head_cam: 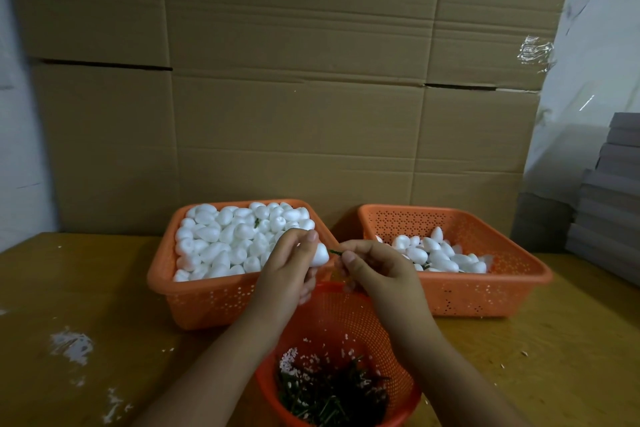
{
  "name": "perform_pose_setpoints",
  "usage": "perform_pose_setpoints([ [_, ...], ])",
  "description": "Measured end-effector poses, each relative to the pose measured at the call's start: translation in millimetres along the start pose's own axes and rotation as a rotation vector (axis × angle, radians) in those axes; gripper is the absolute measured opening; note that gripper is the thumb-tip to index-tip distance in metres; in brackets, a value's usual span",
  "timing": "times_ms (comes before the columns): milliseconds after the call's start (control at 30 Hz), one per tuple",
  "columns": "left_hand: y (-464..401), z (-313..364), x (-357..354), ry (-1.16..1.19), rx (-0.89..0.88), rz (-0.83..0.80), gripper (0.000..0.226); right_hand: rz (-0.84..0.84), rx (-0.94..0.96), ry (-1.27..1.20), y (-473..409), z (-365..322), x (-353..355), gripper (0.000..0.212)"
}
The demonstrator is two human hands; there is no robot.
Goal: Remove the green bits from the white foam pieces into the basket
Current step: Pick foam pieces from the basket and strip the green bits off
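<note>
My left hand (291, 265) grips a white foam piece (320, 254) above the round orange basket (391, 350). A thin green bit (335, 252) sticks out of the foam's right side, and my right hand (374, 270) pinches its end between thumb and fingers. The round basket holds a heap of green bits (329, 395) mixed with white crumbs. Behind on the left, a square orange basket (194, 302) is piled full of white foam pieces (228, 239). On the right, another square orange basket (485, 291) holds a smaller heap of foam pieces (440, 253).
Everything stands on a yellowish wooden table (69, 288) with white foam crumbs (71, 347) scattered at the left. Large cardboard boxes (294, 80) form a wall behind the baskets. A stack of grey boards (609, 194) sits at the far right.
</note>
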State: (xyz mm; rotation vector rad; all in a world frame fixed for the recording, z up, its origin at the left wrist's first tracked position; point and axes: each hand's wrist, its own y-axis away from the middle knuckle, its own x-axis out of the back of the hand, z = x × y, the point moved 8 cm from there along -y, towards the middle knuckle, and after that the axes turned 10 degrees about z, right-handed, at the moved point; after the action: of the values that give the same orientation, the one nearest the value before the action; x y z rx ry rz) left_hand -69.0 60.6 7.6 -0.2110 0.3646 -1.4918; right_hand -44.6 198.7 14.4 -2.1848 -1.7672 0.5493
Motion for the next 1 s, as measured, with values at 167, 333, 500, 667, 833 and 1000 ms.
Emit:
perform_pose_setpoints([
  [167, -2, 0, 2, 0.003, -0.014, 0.015, 0.026, 0.009, 0.009, -0.017, -2, 1, 1, 0.024],
  [333, -1, 1, 2, -0.001, -0.023, 0.016, 0.028, -0.009, 0.075, 0.016, 1, -4, -3, 0.016],
  [500, 1, 2, -3, -0.042, -0.05, -0.027, 0.031, -0.036, 0.124, 0.065, 3, -6, -6, 0.011],
  [667, 3, 1, -6, -0.069, -0.053, -0.071, 0.038, -0.048, 0.106, 0.099, 4, -3, -6, 0.011],
  [833, 2, 0, -6, -0.051, -0.046, -0.048, 0.04, -0.096, 0.028, 0.061, 3, 5, -8, 0.002],
  [1000, -1, 2, 0, -0.044, -0.068, 0.024, 0.05, -0.034, -0.004, 0.017, 0, 5, -6, 0.008],
])
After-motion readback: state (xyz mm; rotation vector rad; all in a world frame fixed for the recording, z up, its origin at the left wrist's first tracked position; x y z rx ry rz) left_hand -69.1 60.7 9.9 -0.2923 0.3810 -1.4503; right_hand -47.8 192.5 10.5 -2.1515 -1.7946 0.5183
